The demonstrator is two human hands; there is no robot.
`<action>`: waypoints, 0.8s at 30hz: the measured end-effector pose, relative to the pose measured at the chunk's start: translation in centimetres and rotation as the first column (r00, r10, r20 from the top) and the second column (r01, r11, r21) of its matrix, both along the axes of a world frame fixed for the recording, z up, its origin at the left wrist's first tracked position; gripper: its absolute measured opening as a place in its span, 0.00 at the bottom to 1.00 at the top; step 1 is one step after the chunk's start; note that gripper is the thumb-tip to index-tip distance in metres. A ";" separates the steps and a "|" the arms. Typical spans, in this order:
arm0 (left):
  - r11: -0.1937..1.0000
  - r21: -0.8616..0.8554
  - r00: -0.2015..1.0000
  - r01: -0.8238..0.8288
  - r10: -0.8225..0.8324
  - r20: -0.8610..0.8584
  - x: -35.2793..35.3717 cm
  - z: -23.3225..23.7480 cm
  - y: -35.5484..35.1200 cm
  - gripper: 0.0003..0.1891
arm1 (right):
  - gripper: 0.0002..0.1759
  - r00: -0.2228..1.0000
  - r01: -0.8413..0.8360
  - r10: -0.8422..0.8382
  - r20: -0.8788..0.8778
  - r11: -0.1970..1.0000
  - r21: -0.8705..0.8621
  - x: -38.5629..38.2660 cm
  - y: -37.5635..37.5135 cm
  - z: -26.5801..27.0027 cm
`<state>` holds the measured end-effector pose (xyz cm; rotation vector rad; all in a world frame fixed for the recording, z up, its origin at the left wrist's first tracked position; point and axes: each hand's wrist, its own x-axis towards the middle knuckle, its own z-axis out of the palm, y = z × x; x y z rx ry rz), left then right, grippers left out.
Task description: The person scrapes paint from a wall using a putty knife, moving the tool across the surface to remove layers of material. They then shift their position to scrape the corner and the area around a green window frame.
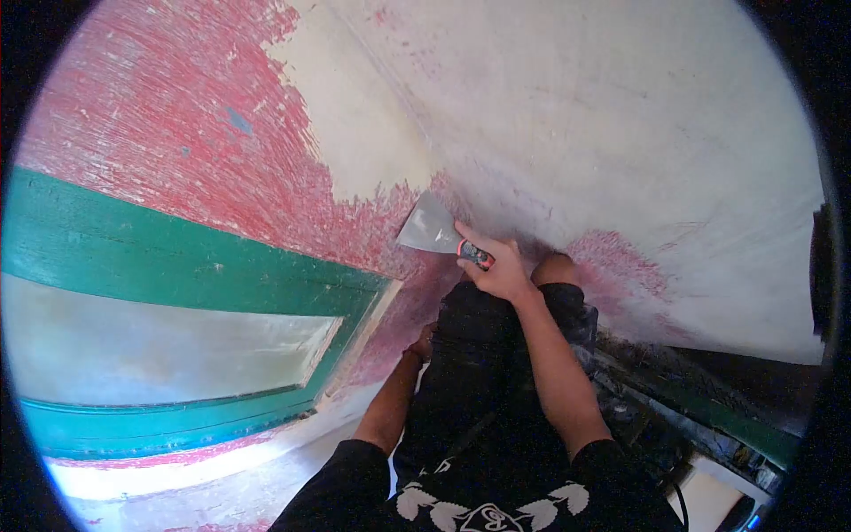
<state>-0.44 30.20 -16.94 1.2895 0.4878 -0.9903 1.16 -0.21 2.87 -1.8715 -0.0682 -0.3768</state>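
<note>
My right hand (503, 271) is closed around the dark and red handle of a putty knife (431, 225). Its wide metal blade lies against the wall, pointing up and left, in a patch of scratched red paint (372, 217) close to the corner. Lower down and to the left, my left hand (425, 343) is beside my bent leg, near the wall. Its fingers are mostly hidden by the dark trousers, so their state does not show.
A green window frame (191, 244) with a pale pane (160, 341) sits in the left wall. Cream paint (346, 115) adjoins the red area. The whitish right wall (638, 133) carries another red patch (620, 264). Dark, cluttered items (674, 390) lie below, at the lower right.
</note>
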 end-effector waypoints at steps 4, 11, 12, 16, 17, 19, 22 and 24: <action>0.977 -0.188 0.991 -0.105 0.088 -0.099 1.1 7.5 -1.7 0.34 | 0.36 1.000 -0.008 0.008 -0.001 0.999 0.036 -0.3 0.2 -0.3; 0.984 0.179 0.648 -0.019 -0.125 0.751 1.4 21.9 -5.5 0.19 | 0.34 0.973 0.092 -0.108 0.205 0.992 0.086 -1.2 0.1 -0.3; 0.978 0.211 0.589 -0.007 -0.166 0.791 1.4 24.2 -6.4 0.19 | 0.33 0.973 0.102 -0.118 0.201 0.991 0.084 -1.5 0.0 0.1; 0.988 0.150 0.433 -0.032 -0.121 0.893 3.0 27.0 -12.0 0.10 | 0.31 0.967 0.112 -0.132 0.219 0.989 0.099 -2.1 0.0 0.5; 0.997 0.073 0.474 -0.025 -0.052 0.879 3.8 26.3 -13.2 0.11 | 0.31 0.964 0.108 -0.130 0.231 0.989 0.103 -2.0 0.2 0.2; 0.996 -0.091 0.562 -0.021 0.087 0.822 5.3 24.8 -15.3 0.14 | 0.32 0.982 0.089 -0.108 0.158 0.988 0.123 -1.7 1.0 -0.4; 0.991 -0.105 0.583 -0.081 0.132 0.802 6.7 22.6 -17.1 0.18 | 0.33 0.963 0.099 -0.127 0.236 0.987 0.128 -1.4 3.3 -1.7; 0.939 -0.288 0.624 -0.189 0.342 0.703 6.7 21.1 -17.8 0.21 | 0.33 0.972 0.099 -0.113 0.204 0.992 0.080 -1.3 4.3 -2.4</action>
